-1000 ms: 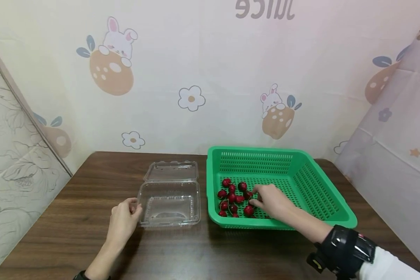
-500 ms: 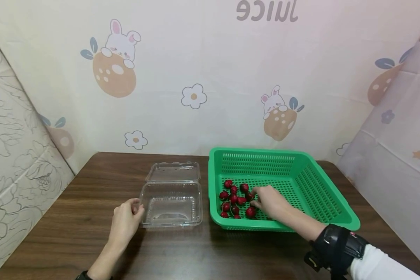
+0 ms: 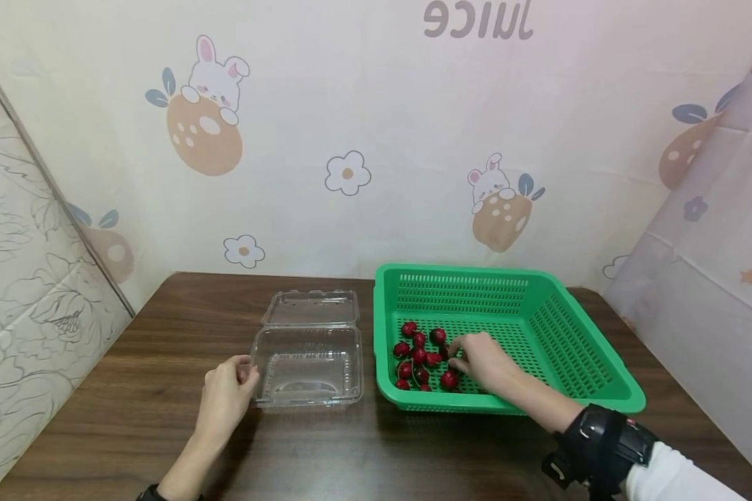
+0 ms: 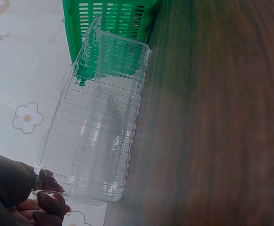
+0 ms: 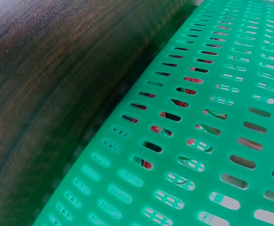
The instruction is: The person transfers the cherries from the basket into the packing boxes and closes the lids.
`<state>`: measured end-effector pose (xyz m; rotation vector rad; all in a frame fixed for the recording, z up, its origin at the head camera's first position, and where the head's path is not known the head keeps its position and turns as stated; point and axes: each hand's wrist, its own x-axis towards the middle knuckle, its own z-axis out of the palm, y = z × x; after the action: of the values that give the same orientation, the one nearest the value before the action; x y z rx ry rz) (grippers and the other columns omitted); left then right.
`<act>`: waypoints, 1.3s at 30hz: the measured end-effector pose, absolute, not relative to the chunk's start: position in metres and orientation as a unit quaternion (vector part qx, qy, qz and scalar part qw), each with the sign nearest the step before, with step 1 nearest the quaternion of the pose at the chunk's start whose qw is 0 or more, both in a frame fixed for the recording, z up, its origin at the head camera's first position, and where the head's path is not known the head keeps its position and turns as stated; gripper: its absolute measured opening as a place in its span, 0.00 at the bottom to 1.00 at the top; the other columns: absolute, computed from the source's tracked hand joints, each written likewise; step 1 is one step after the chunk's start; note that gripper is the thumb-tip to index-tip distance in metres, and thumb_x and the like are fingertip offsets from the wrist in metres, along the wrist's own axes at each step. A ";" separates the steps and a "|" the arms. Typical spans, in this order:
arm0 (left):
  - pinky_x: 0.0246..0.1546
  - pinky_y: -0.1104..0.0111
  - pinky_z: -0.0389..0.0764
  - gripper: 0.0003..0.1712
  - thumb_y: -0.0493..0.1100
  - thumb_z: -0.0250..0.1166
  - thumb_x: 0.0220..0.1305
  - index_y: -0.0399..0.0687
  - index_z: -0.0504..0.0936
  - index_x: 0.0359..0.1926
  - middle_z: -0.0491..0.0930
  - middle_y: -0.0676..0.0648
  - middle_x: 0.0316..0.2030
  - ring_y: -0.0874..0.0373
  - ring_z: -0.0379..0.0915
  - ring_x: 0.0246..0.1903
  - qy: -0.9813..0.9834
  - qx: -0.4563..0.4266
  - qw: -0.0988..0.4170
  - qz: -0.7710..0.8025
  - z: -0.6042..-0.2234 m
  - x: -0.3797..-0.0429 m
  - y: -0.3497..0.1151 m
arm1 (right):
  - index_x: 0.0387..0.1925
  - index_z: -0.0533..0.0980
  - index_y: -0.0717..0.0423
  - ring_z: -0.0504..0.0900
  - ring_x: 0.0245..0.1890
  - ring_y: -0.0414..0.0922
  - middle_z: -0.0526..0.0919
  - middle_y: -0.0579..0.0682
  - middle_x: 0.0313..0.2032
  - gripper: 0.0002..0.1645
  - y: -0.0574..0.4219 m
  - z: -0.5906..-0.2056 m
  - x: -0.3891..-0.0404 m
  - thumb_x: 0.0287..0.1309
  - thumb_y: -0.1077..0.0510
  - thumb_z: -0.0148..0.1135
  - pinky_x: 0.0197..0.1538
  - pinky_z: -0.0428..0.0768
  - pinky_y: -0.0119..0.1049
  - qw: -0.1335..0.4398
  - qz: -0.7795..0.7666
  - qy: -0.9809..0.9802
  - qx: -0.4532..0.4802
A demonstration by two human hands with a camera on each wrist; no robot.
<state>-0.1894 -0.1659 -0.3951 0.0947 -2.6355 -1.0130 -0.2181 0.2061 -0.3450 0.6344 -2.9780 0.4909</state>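
Observation:
In the head view my left hand (image 3: pixel 225 396) pinches the left rim of a clear plastic clamshell box (image 3: pixel 307 369), which stands with its lid folded back. The left wrist view shows the thumb and fingers (image 4: pixel 49 205) on either side of the box's (image 4: pixel 96 127) rim. My right hand (image 3: pixel 485 362) reaches into a green basket (image 3: pixel 601 334), its bent index finger and thumb at a dark red cherry (image 3: pixel 443 352). Whether they grip it is hidden. Several more cherries (image 3: pixel 418 356) lie in the basket's left part, some with stems.
The box and the basket stand side by side on a dark wood table (image 3: pixel 163 334). A printed curtain (image 3: pixel 351 229) hangs behind. In the right wrist view the slotted basket wall (image 5: pixel 174 141) blocks the sight of the right hand.
The head view has shifted slightly. My right fingertips have moved a little left, over the dark cherry. The left hand stays at the box's rim.

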 end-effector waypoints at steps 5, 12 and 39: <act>0.16 0.68 0.64 0.16 0.34 0.56 0.53 0.26 0.75 0.41 0.68 0.51 0.15 0.61 0.59 0.13 -0.921 0.032 0.156 -0.354 -0.393 -0.188 -0.166 | 0.26 0.79 0.63 0.72 0.16 0.35 0.78 0.48 0.20 0.03 0.207 -0.343 -0.216 0.47 0.65 0.62 0.21 0.70 0.28 0.041 0.166 -0.962 0.213; 0.15 0.69 0.64 0.16 0.34 0.56 0.53 0.26 0.75 0.41 0.68 0.50 0.15 0.61 0.59 0.13 -0.921 0.034 0.156 -0.356 -0.393 -0.189 -0.166 | 0.26 0.78 0.66 0.68 0.14 0.34 0.75 0.46 0.16 0.03 0.212 -0.339 -0.213 0.49 0.68 0.59 0.19 0.68 0.31 0.063 0.188 -0.956 0.215; 0.14 0.70 0.62 0.16 0.34 0.56 0.54 0.24 0.74 0.42 0.67 0.50 0.15 0.62 0.58 0.13 -0.919 0.028 0.146 -0.365 -0.389 -0.188 -0.165 | 0.30 0.78 0.56 0.72 0.16 0.35 0.74 0.39 0.16 0.04 0.216 -0.302 -0.195 0.54 0.62 0.57 0.22 0.69 0.32 0.079 0.248 -0.952 0.158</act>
<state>-0.1883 -0.1649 -0.3893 0.0819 -2.6477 -1.0501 -0.1949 0.2164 -0.3023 0.4733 -2.8509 0.7438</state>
